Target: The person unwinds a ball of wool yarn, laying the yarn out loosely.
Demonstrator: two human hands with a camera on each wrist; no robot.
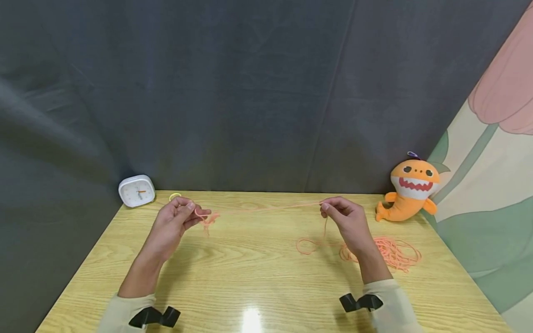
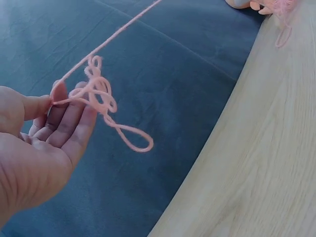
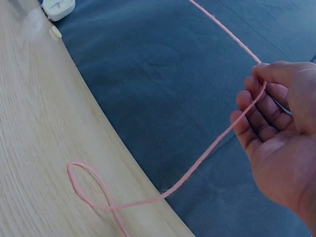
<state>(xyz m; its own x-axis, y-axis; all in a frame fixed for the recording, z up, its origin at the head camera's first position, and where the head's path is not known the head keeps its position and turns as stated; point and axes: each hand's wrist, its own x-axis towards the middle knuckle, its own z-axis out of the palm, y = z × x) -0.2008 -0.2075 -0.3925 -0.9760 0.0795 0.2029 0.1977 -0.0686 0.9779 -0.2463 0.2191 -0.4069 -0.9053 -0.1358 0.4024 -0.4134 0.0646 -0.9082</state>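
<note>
My left hand (image 1: 172,224) pinches a strand of pink-orange yarn (image 2: 118,32) between thumb and forefinger. From those fingers hangs a small looped, chained piece of the yarn (image 2: 101,91), ending in one larger loop at its lower end. My right hand (image 1: 345,222) pinches the same strand farther along, so it runs nearly straight between both hands above the table. Below the right hand the yarn (image 3: 207,153) drops to the tabletop and curls into a loop. A loose heap of yarn (image 1: 393,254) lies beside and partly behind the right forearm.
The wooden table (image 1: 250,268) ends against a dark cloth backdrop (image 1: 250,92). A white clock (image 1: 136,191) stands at the back left, near a yellow ring (image 1: 175,196). At the back right sits an orange shark plush (image 1: 410,189). Patterned fabric (image 1: 491,185) borders the right side.
</note>
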